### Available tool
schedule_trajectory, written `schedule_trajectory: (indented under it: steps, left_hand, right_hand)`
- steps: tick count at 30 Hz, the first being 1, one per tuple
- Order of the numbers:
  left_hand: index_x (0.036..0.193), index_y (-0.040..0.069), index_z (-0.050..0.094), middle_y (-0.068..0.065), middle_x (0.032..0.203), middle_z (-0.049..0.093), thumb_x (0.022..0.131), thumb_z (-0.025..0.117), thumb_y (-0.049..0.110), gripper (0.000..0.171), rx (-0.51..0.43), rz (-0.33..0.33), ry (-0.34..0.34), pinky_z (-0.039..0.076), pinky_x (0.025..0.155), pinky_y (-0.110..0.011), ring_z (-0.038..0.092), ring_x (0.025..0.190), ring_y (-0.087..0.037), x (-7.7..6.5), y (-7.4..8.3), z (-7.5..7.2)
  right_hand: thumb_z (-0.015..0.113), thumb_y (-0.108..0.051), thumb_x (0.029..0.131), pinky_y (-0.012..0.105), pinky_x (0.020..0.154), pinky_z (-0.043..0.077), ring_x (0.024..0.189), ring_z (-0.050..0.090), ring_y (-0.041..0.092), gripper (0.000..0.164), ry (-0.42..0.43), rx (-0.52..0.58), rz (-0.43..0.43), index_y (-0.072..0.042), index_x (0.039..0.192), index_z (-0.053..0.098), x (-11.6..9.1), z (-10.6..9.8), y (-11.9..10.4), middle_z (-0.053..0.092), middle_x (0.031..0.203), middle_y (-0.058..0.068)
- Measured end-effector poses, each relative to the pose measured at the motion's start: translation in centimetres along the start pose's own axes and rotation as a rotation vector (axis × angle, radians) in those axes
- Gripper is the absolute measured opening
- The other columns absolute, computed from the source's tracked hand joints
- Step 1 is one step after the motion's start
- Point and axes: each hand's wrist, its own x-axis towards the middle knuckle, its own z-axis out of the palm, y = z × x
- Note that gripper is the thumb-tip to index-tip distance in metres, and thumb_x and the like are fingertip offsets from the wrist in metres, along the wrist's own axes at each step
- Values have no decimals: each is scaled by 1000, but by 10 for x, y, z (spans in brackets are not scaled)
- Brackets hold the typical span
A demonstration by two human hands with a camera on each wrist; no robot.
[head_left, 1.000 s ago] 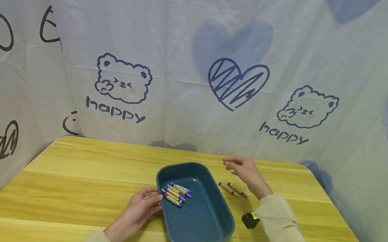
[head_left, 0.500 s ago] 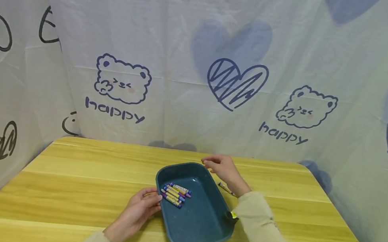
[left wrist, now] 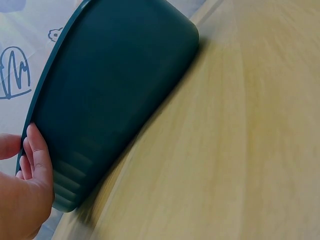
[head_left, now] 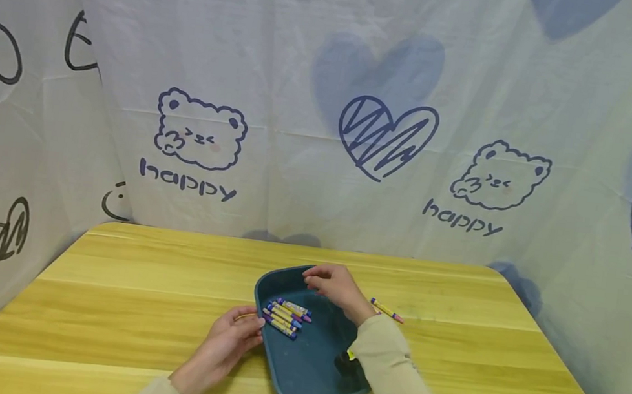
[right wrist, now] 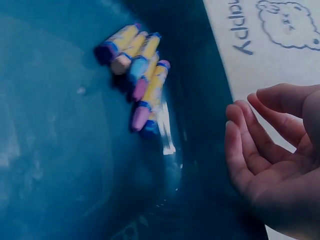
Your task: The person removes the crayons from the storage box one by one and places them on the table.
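Observation:
A dark teal plastic tub (head_left: 295, 377) stands on the table, with several yellow-wrapped crayons (head_left: 282, 317) lying together against its left inner wall. My left hand (head_left: 223, 342) grips the tub's left rim, thumb on top and fingers against the outer wall, as the left wrist view shows. My right hand (head_left: 337, 288) hovers over the tub's far right part. In the right wrist view its fingers curve loosely, the thumb tip close to the index finger, and no object shows between them. The crayons appear beyond those fingertips, inside the tub.
Right of the tub, a loose crayon (head_left: 387, 310) lies on the wooden table (head_left: 105, 303), with another beside it mostly hidden behind my right wrist. A white printed cloth (head_left: 295, 175) hangs along the table's back and sides.
My right hand has moved left from above the table by the loose crayons to over the tub. My left hand, the tub and the crayons inside it have stayed in place.

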Motion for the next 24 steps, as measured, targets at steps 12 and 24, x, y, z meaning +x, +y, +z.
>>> schedule_trajectory:
  steps: [12, 24]
  left_hand:
    - [120, -9, 38, -4, 86, 60, 91, 53, -8, 33, -2, -4, -7, 52, 69, -22, 57, 73, -11, 0, 1, 1]
    - [120, -9, 40, -3, 85, 58, 90, 52, -9, 32, -5, 3, 6, 52, 67, -21, 57, 70, -10, 1, -2, 1]
  right_hand:
    - [61, -6, 93, 36, 76, 55, 87, 65, 23, 18, -54, -68, -16, 3, 107, 69, 5, 19, 6, 68, 100, 11]
    - [67, -4, 89, 30, 71, 53, 80, 62, 15, 13, -38, -167, -15, -1, 100, 73, 6, 25, 16, 70, 93, 7]
